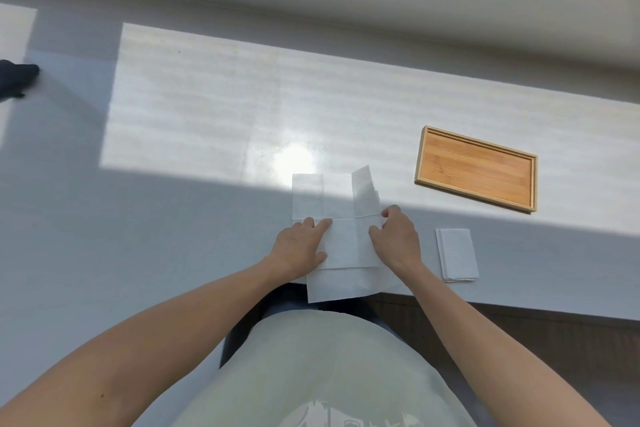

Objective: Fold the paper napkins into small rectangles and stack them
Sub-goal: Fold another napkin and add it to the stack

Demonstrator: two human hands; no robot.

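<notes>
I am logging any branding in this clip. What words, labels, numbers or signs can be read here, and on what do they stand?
No readable text in this view.
Shirt: a pale print at the bottom edge, cut off and too faint to read.
Wooden tray: plain wood grain, no label.
Open napkin and folded napkins: plain white, crease lines only.
Table: no marks or signs.

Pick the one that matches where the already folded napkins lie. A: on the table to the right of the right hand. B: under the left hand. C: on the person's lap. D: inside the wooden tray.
A: the folded napkins lie on the table right of the right hand, while the wooden tray holds nothing.
</notes>
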